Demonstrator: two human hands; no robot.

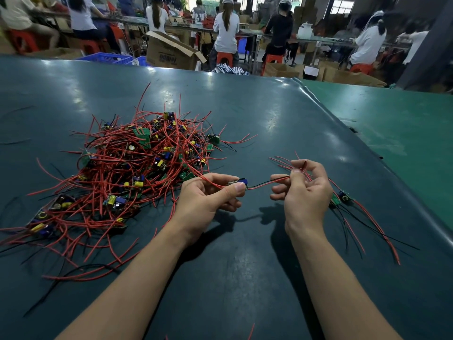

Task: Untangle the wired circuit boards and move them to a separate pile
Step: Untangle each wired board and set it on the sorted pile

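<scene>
I am holding one small board just above the dark green mat, close in front of me. My left hand is pinching it between thumb and curled fingers. My right hand is pinching the board's wires, a red and a black one, near their free ends, the fingertips closed on them.

The board's long axis is running left to right, and its wires are stretching rightward from it, nearly level, to my right hand. More red wires are trailing from the board's left side back toward the tangle.

I judge the board to be very light and stiff, with upright parts that could bend or snap. The wires look thin, limp and springy, likely to snag. The safest hold seems to be the board's edges, drawing each wire out along its length.

Just beyond my right hand, the sorted pile is lying on the mat, a few boards with wires fanning toward me and to the right.

Farther left, the tangle is sitting in a wide heap, red wires sticking out every way.

Beyond the table, people are sitting at benches with their backs to me.
</scene>
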